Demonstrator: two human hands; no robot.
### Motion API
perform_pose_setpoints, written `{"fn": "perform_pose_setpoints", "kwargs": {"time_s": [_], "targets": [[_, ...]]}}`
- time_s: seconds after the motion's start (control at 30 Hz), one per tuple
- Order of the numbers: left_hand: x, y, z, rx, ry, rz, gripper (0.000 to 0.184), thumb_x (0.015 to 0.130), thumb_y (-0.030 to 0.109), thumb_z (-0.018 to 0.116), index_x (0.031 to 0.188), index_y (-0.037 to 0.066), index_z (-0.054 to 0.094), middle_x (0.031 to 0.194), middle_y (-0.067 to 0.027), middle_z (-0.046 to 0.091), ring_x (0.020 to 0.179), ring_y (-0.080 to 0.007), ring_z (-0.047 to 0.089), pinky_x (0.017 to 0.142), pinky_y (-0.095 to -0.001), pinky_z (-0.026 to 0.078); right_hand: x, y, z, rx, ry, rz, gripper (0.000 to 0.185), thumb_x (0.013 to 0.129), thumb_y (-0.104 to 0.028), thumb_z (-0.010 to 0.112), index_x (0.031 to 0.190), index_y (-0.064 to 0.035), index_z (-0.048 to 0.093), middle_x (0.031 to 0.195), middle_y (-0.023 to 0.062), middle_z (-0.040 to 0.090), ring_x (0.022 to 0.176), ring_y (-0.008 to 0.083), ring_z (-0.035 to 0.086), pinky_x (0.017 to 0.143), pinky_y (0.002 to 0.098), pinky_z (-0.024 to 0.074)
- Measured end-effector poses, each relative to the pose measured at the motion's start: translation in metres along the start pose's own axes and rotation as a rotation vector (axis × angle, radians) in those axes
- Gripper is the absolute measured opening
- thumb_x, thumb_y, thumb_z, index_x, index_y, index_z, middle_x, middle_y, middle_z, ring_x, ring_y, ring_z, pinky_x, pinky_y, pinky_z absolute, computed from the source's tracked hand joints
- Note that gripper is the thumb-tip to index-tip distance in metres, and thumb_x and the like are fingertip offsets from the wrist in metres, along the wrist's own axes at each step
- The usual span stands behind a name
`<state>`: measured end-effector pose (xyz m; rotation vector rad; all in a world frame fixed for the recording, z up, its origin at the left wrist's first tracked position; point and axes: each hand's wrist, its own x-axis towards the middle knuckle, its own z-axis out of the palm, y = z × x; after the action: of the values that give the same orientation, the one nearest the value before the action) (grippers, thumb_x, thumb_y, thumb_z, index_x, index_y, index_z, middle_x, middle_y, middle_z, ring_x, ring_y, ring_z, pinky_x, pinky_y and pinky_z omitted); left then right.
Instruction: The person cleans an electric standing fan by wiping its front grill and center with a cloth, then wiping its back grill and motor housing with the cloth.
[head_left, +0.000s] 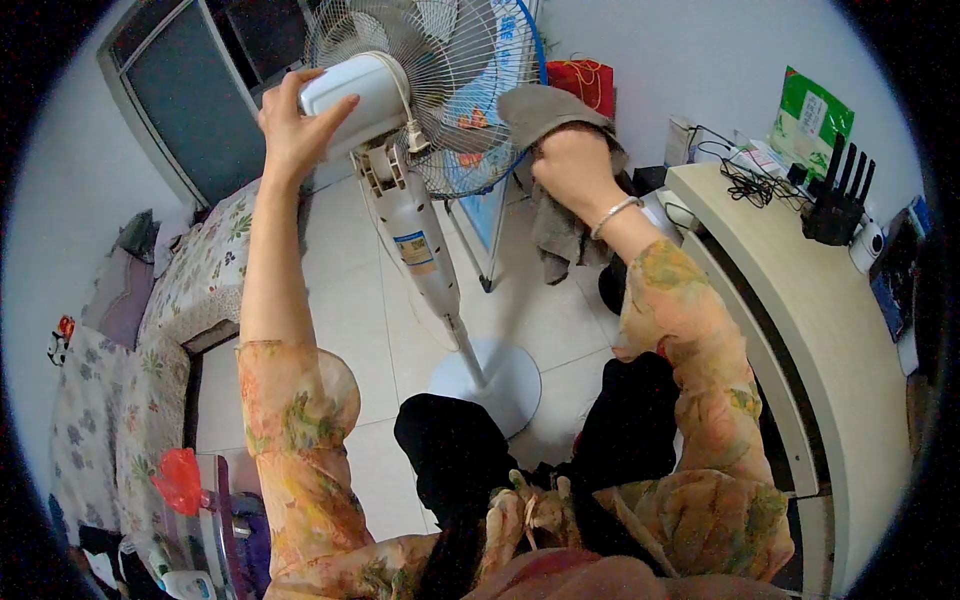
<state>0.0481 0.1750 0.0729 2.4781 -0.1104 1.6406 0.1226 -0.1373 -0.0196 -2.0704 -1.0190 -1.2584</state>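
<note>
A standing fan with a white motor housing and a wire cage rises from a round base on the floor. My left hand grips the back of the housing, thumb on one side and fingers around the other. A grey-brown cloth is bunched in my right hand, which is closed at the right edge of the cage. Part of the cloth lies against the blue rim, and the rest hangs down. The fan's plug dangles behind the housing.
To the right, a pale desk carries a black router, tangled cables and a green packet. A red bag stands behind the cloth. On the left is a flower-patterned sofa. A folding stand is behind the fan.
</note>
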Motion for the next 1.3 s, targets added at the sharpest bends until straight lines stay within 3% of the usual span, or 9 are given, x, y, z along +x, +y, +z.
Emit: {"fn": "perform_pose_setpoints", "kwargs": {"time_s": [0.1,0.23,0.37,0.63,0.77,0.97,1.07,1.2,1.3], "targets": [[0.001,0.004,-0.001,-0.014,-0.014,-0.014,0.061,0.065,0.047,0.078,0.112,0.013,0.060,0.109,-0.0215,0.055,0.108,-0.0363,0.049,0.094,-0.0451,0.038,0.007,-0.019,0.005,-0.110,-0.299,0.084,0.018,0.065,-0.011,0.058,0.079,-0.0019,0.066,0.081,0.0182,0.063,0.074,0.0355,0.062,0.068,0.0422,0.0502],[0.002,0.003,0.001,0.016,0.000,-0.017,0.059,0.065,0.047,0.077,0.111,0.013,0.061,0.108,-0.0218,0.055,0.105,-0.0360,0.050,0.092,-0.0446,0.039,-0.013,-0.016,0.001,-0.060,-0.245,-0.137,0.023,0.066,-0.012,0.059,0.085,-0.0031,0.066,0.082,0.0171,0.064,0.075,0.0362,0.061,0.069,0.0426,0.0498],[0.003,-0.003,0.003,-0.007,0.005,0.000,0.058,0.065,0.046,0.078,0.111,0.015,0.061,0.107,-0.0222,0.055,0.104,-0.0361,0.050,0.091,-0.0444,0.039,-0.035,0.014,0.007,-0.071,-0.031,-0.041,0.020,0.065,-0.014,0.058,0.077,-0.0016,0.067,0.078,0.0190,0.064,0.073,0.0371,0.062,0.070,0.0439,0.0506],[0.003,-0.005,0.005,0.001,-0.010,-0.002,0.060,0.064,0.046,0.078,0.112,0.015,0.061,0.108,-0.0214,0.055,0.108,-0.0358,0.047,0.092,-0.0442,0.038,-0.002,0.019,-0.009,-0.106,-0.065,0.203,0.019,0.070,-0.012,0.053,0.074,0.0012,0.066,0.078,0.0242,0.063,0.071,0.0409,0.062,0.069,0.0478,0.0509],[-0.001,0.005,-0.001,0.005,-0.005,-0.036,0.060,0.064,0.047,0.078,0.112,0.015,0.061,0.108,-0.0216,0.055,0.110,-0.0359,0.046,0.093,-0.0440,0.037,-0.002,0.021,-0.003,-0.087,-0.097,0.186,0.021,0.069,-0.008,0.052,0.082,0.0041,0.063,0.080,0.0255,0.062,0.074,0.0437,0.059,0.071,0.0490,0.0488],[0.000,0.001,0.002,0.010,0.001,-0.010,0.060,0.064,0.047,0.078,0.111,0.014,0.061,0.108,-0.0204,0.056,0.108,-0.0354,0.047,0.094,-0.0431,0.036,0.007,0.003,-0.001,0.083,0.102,0.014,0.021,0.067,-0.008,0.053,0.081,0.0024,0.064,0.080,0.0247,0.062,0.073,0.0422,0.059,0.069,0.0468,0.0495],[0.001,0.004,0.002,0.036,0.008,0.021,0.060,0.064,0.047,0.078,0.110,0.014,0.061,0.106,-0.0193,0.057,0.107,-0.0345,0.047,0.094,-0.0426,0.036,0.019,-0.030,-0.013,-0.041,-0.292,0.001,0.022,0.065,-0.010,0.055,0.082,0.0017,0.064,0.081,0.0229,0.062,0.074,0.0399,0.060,0.070,0.0450,0.0498],[0.004,0.003,0.003,0.015,0.006,0.035,0.060,0.063,0.047,0.078,0.110,0.014,0.061,0.104,-0.0183,0.059,0.105,-0.0335,0.048,0.094,-0.0428,0.036,0.008,-0.029,-0.007,-0.009,-0.153,-0.095,0.024,0.065,-0.011,0.057,0.084,0.0005,0.066,0.082,0.0207,0.063,0.076,0.0384,0.061,0.071,0.0435,0.0497],[0.001,0.001,0.004,0.019,0.034,0.027,0.059,0.064,0.047,0.078,0.110,0.014,0.061,0.103,-0.0179,0.059,0.105,-0.0333,0.049,0.093,-0.0431,0.037,-0.001,0.003,-0.004,0.006,-0.050,0.061,0.024,0.067,-0.011,0.055,0.086,0.0002,0.065,0.085,0.0227,0.063,0.077,0.0415,0.059,0.073,0.0453,0.0491]]}}
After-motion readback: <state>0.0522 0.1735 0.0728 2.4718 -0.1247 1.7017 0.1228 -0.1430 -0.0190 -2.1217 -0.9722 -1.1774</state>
